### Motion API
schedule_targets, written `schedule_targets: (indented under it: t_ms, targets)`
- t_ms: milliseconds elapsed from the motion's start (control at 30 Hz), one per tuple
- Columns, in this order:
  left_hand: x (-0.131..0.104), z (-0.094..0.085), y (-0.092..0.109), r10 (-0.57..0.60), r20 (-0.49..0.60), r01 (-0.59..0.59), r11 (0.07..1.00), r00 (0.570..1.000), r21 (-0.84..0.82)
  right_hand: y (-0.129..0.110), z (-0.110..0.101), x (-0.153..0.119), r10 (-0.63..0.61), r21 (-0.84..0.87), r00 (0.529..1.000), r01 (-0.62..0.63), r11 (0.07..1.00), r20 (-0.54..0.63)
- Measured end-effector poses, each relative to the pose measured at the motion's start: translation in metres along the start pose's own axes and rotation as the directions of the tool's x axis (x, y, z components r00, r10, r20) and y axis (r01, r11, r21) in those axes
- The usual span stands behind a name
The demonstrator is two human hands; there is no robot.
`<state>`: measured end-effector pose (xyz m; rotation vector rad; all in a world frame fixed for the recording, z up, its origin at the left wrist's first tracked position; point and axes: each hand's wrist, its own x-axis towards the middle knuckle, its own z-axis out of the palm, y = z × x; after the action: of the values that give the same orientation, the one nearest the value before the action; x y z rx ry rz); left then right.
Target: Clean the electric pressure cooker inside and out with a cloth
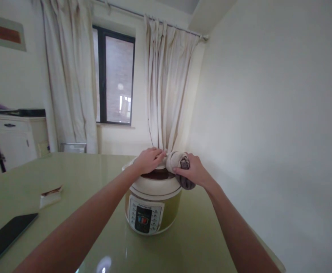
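A white, round electric cooker (154, 206) stands on the table, its button panel facing me. Its lid (154, 185) has a pale rim and a dark reddish middle. My left hand (149, 161) rests over the lid's raised white top, fingers bent closely onto it; the fingertips' undersides are hidden. A rolled cloth (180, 165), whitish with a dark grey part, is gripped in my right hand (193, 170). The cloth touches the right side of the lid, and its dark end hangs past the rim.
The pale green, glossy table (97, 168) bears a dark phone-like slab (9, 233) and a small white packet (50, 197) at left. A white wall (268, 113) runs close along the right. Curtains (168, 83) hang behind, and a white cabinet (15, 132) stands at far left.
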<state>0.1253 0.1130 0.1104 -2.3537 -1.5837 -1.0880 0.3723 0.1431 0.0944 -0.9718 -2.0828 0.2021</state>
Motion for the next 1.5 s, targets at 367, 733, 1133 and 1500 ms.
schedule_targets:
  t_ms: [367, 733, 1133, 1500]
  targets:
    - [-0.003, 0.014, -0.014, -0.015, 0.049, 0.016, 1.000, 0.999, -0.015, 0.010, 0.039, 0.068, 0.256, 0.045, 0.967, -0.256, 0.966, 0.003]
    - [-0.006, 0.005, -0.011, -0.103, 0.133, 0.099, 0.994, 0.986, 0.036, -0.080, 0.020, -0.072, -0.075, -0.288, 0.989, 0.035, 0.957, -0.130]
    - [-0.023, 0.002, -0.006, -0.135, 0.061, 0.132, 0.990, 0.989, 0.051, -0.013, 0.035, 0.027, 0.296, -0.237, 0.942, -0.327, 0.915, -0.157]
    - [-0.020, 0.004, -0.010, -0.120, 0.032, 0.121, 0.993, 0.992, -0.019, -0.080, 0.026, -0.073, -0.012, -0.219, 0.981, -0.031, 0.975, -0.196]
